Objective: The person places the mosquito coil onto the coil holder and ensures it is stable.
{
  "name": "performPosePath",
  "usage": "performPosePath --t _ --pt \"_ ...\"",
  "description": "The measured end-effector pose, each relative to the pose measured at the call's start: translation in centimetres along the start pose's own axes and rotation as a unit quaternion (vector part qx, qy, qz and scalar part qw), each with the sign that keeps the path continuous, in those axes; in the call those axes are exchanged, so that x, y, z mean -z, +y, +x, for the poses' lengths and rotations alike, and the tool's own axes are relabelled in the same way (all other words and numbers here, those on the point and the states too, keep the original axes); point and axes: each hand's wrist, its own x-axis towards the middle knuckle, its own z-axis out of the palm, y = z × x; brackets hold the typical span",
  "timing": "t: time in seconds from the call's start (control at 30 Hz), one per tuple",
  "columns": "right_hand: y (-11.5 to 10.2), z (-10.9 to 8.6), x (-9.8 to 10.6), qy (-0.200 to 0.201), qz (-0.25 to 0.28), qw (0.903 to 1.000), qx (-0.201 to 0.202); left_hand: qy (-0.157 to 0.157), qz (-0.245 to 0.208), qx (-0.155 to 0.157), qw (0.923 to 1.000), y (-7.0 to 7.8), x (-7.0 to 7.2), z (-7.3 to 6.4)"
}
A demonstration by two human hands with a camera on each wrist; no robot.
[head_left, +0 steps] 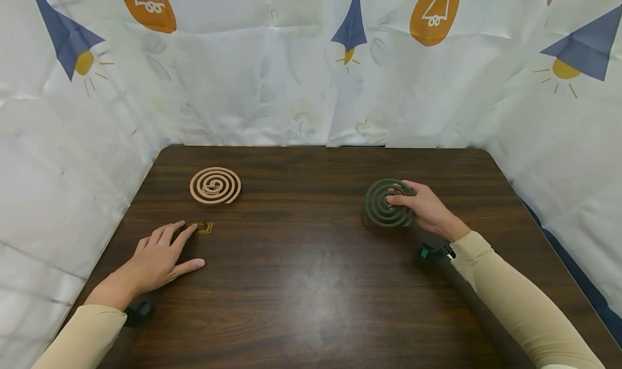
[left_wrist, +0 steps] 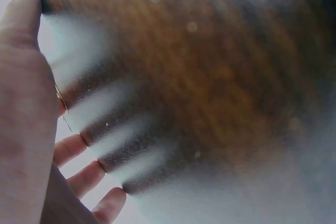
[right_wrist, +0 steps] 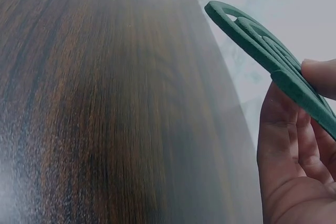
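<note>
In the head view my right hand [head_left: 432,211] pinches a dark green mosquito coil [head_left: 369,204] between thumb and fingers at its right side. The coil is held above the table, and the right wrist view shows the green coil [right_wrist: 244,43] tilted, with the thumb on one face and fingers behind. My left hand [head_left: 155,263] rests on the table with fingers spread. Its index fingertip is at the left edge of a small gold metal coil stand [head_left: 208,228]; the left wrist view shows only a thin gold edge of it. A tan mosquito coil [head_left: 214,187] lies flat behind the stand.
The dark wood-grain table [head_left: 311,282] has rounded far corners. White printed cloth [head_left: 291,88] hangs behind it and along both sides. A dark band with a small green part [head_left: 432,252] sits at my right wrist, and a black device [head_left: 140,312] at the left.
</note>
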Motion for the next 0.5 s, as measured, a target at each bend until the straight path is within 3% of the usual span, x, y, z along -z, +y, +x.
performPosePath --t 0.5 --pt "-0.1 0.7 -1.3 -0.006 0.005 1.0000 -0.006 0.001 0.001 -0.002 1.0000 0.0 0.0 0.0"
